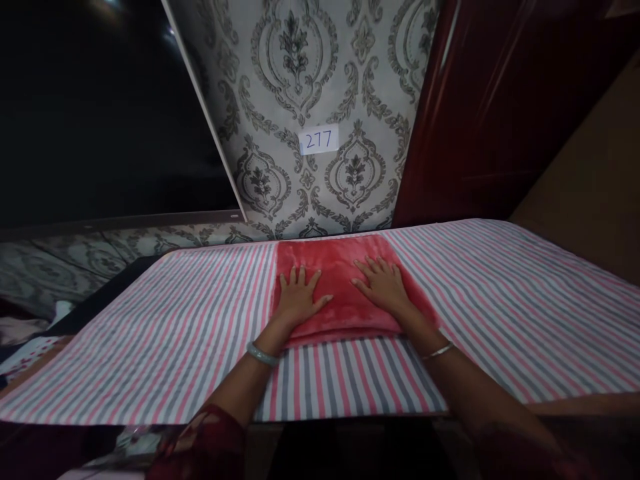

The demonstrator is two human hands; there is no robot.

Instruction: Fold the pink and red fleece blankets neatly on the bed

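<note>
A red, plush-looking folded cloth (340, 293) lies flat on a striped tablecloth (200, 320), its layered fold showing along the near edge. My left hand (299, 299) rests palm down on the left part of the red cloth, fingers spread. On the right part, my right hand (384, 283) also lies flat with its fingers apart. Neither hand grips anything. A pale green bangle circles my left wrist, and a thin silver one is on my right.
A large dark television screen (110, 113) stands at the left. Behind the table, a paper marked 277 (319, 139) is on the patterned wall (295, 60). A glossy dark red panel (480, 107) rises at the back right. Some cloth items lie at the far left.
</note>
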